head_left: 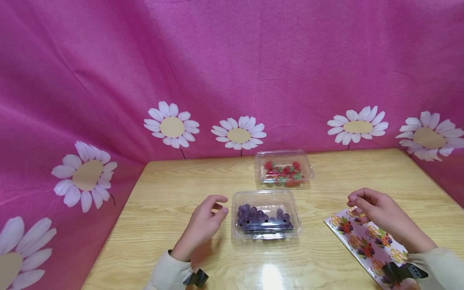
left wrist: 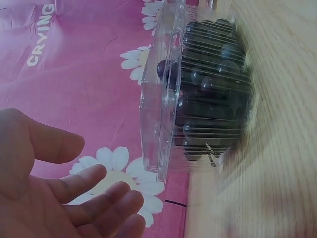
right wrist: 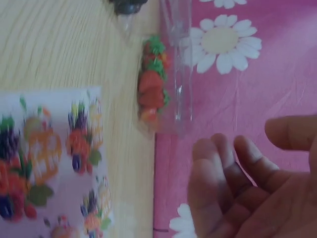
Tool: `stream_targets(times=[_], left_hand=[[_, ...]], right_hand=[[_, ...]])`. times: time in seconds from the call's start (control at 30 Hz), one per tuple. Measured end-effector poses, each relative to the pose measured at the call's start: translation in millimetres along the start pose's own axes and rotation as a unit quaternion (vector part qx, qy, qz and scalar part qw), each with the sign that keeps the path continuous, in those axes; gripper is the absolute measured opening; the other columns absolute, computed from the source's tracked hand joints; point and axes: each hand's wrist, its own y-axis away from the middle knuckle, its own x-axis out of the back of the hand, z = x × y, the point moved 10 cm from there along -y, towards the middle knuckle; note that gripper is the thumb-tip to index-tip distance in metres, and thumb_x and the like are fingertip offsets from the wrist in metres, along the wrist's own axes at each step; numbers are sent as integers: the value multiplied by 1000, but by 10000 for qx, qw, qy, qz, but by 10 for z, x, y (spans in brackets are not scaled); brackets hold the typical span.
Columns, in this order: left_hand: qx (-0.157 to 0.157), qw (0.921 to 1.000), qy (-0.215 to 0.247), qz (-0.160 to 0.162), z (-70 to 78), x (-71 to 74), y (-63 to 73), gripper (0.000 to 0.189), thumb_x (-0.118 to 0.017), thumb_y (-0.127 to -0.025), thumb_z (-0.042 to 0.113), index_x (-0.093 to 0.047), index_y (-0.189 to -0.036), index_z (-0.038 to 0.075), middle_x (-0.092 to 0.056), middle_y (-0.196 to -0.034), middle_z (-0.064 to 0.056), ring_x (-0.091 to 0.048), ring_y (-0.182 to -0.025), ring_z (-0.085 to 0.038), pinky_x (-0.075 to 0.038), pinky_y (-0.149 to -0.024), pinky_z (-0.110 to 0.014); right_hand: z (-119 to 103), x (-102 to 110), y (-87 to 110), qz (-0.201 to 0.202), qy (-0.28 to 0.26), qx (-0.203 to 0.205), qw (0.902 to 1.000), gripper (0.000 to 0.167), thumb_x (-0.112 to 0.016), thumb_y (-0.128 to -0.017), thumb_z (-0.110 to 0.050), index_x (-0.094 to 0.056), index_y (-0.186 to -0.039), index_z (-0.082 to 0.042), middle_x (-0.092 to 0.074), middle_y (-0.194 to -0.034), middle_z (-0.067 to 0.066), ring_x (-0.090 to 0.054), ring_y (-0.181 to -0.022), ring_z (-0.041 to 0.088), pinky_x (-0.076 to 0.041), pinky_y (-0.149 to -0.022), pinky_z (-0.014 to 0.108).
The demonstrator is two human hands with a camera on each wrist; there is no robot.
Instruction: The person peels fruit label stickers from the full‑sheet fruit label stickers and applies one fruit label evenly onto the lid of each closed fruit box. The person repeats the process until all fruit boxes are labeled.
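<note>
A clear plastic box of dark purple grapes stands on the table with its lid down. Just to its left hovers my left hand, fingers loosely bent and apart from the box; the left wrist view shows the grape box beyond the fingers. My right hand is held over a flat sheet or bag printed with fruit, fingers loosely curled with nothing between them. Behind the grapes sits a second clear box, holding red strawberries with green leaves.
The light wooden table backs onto a pink cloth with large white daisies, which also hangs along its left and right sides. The strawberry box stands near the table's far edge.
</note>
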Motion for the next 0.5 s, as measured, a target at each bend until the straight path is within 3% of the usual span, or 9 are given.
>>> stream_targets(times=[0.23,0.5], left_hand=[[-70,9999,-137,-24,-18,-20,0,26,-59,-97,17,-63,-123,12,-64,-125,-9,-61,-108,-23,-52,-89,-41],[-37,9998,-169,-58,-37,-16,18,27,-59,-98,20,-62,-124,13,-64,-127,-9,-60,-109,-22,-51,-87,-40]], right_hand=[[67,63,-40,-34,550,-41,9985,42,-37,-108,-25,-52,-126,9,-65,-115,26,-65,-84,9,-57,-67,32],[147,115,-105,158,1358,7,9906,38,-52,-103,-31,-60,-117,4,-69,-102,17,-62,-83,14,-51,-62,30]])
